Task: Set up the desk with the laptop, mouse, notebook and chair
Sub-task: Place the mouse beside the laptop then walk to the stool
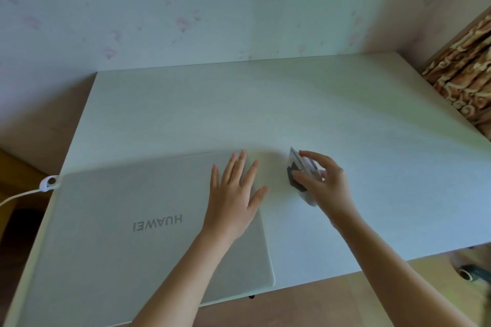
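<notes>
A closed silver laptop (132, 225) lies on the left half of the white desk (345, 119), its logo facing away from me. My left hand (233, 194) rests flat on the lid's far right corner, fingers spread. Just right of the laptop, my right hand (324, 183) grips a small white and grey mouse (297, 175), held tilted at the desk surface. No notebook or chair shows in this view.
A white cable with a round plug (49, 182) hangs at the laptop's left edge. The desk backs onto a floral papered wall (212, 8). A patterned curtain (467, 79) hangs at the right. A dark object (470, 272) sits on the floor below the desk's right end.
</notes>
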`<state>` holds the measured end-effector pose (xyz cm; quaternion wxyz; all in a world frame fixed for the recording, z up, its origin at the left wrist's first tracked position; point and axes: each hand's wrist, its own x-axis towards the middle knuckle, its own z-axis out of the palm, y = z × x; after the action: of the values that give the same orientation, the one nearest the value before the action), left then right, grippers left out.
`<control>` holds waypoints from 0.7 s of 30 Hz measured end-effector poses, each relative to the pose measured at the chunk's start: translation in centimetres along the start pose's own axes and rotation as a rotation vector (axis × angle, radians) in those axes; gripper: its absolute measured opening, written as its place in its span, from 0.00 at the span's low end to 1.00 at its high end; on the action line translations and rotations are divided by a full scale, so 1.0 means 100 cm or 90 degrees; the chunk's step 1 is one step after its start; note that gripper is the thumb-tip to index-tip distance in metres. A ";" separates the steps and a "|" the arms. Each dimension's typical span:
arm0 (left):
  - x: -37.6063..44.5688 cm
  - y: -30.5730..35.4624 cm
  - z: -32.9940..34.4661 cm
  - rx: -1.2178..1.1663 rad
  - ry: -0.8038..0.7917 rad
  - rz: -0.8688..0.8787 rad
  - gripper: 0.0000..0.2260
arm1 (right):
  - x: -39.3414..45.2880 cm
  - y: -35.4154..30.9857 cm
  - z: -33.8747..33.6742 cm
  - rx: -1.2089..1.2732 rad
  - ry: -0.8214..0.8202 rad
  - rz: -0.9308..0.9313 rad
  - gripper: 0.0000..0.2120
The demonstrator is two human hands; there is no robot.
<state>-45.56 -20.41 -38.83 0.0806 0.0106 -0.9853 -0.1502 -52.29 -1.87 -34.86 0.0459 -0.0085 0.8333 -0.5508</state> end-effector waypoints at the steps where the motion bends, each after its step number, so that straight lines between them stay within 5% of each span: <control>1: -0.003 0.004 -0.005 -0.011 0.010 0.009 0.28 | -0.002 -0.007 0.000 0.167 -0.035 0.057 0.14; 4: -0.011 0.026 -0.025 -0.065 0.049 0.073 0.28 | -0.008 -0.020 0.003 0.596 -0.120 0.223 0.14; 6: -0.012 0.042 -0.038 -0.066 0.073 0.155 0.28 | -0.011 -0.026 0.004 0.724 -0.154 0.247 0.12; 14: 0.007 0.047 -0.041 0.037 0.051 0.263 0.29 | -0.022 -0.036 0.008 0.788 -0.249 0.266 0.16; 21: 0.030 0.033 -0.035 0.035 0.018 0.084 0.34 | -0.024 -0.030 0.003 0.679 -0.259 0.229 0.18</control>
<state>-47.93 -18.46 -34.04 0.1040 -0.0499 -0.9864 -0.1173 -50.01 -3.20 -32.05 0.2952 0.0519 0.4048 -0.8639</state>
